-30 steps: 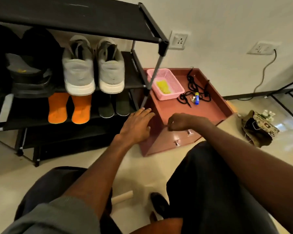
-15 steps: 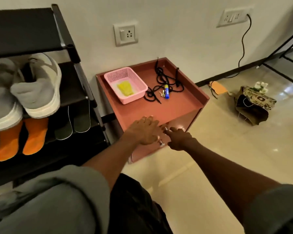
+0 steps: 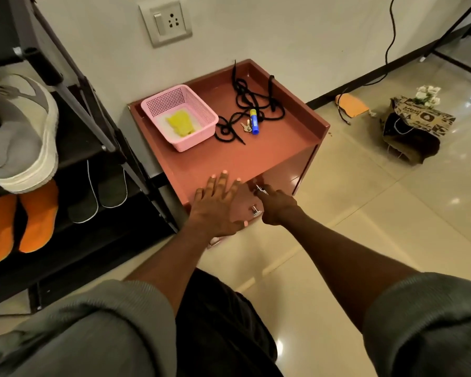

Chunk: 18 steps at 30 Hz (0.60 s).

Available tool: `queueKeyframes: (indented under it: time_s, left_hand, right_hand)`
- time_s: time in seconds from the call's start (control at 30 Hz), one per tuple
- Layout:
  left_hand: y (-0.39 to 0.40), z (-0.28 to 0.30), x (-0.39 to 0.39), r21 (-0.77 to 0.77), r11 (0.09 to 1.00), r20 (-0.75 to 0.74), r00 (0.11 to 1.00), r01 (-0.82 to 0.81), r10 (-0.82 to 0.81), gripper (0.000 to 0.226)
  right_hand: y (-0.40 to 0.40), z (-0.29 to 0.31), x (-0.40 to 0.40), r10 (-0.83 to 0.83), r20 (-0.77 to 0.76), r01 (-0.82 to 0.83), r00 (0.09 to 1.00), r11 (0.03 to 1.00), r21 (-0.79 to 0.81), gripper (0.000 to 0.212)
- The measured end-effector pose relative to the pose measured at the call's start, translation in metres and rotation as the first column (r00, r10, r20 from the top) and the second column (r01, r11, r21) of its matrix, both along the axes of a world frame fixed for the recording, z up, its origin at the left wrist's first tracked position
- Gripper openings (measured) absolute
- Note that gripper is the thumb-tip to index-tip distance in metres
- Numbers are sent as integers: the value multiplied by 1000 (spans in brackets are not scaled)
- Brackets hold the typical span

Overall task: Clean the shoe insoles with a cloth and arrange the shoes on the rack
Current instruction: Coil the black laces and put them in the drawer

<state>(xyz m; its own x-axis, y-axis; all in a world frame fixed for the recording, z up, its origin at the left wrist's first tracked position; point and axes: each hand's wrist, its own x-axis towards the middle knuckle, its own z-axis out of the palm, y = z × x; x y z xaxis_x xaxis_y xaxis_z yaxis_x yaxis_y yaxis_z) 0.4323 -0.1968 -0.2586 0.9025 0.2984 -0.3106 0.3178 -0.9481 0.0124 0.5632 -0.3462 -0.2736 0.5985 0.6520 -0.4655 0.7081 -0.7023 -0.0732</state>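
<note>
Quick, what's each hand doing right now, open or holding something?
Left hand: open, fingers straight, resting flat on the cabinet front edge.
Right hand: fingers pinching the upper drawer knob.

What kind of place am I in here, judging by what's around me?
Most likely a room in a home, perhaps an entryway: a shoe rack holding a grey sneaker, a small reddish cabinet against the wall, and a tiled floor.

Yellow cloth point(image 3: 180, 126) lies crumpled in the pink basket point(image 3: 199, 110) on the red cabinet. Black rack point(image 3: 98, 137) at left holds grey shoe point(image 3: 22, 131), sole outward; orange insoles point(image 3: 36, 216) and dark insoles point(image 3: 98, 191) below it.
</note>
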Motion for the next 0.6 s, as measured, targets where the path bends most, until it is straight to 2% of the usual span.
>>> queueKeyframes:
  time_s: [0.27, 0.47, 0.53, 0.6]
  left_hand:
    - [-2, 21, 6, -48, 999, -114, 993, 6, -11, 119]
    - [-6, 20, 4, -37, 999, -113, 994, -16, 12, 120]
    - [-11, 23, 6, -47, 998, -126, 991, -49, 43, 116]
    - [-19, 31, 9, -97, 990, -170, 982, -103, 86, 109]
  right_hand:
    - [-5, 11, -3, 36, 19, -35, 999, 998, -53, 80]
    - [-57, 4, -20, 47, -39, -52, 998, 988, -144, 90]
    - [-74, 6, -28, 33, 10, -32, 999, 998, -55, 77]
    - [-86, 12, -38, -82, 164, 46, 983, 977, 209, 49]
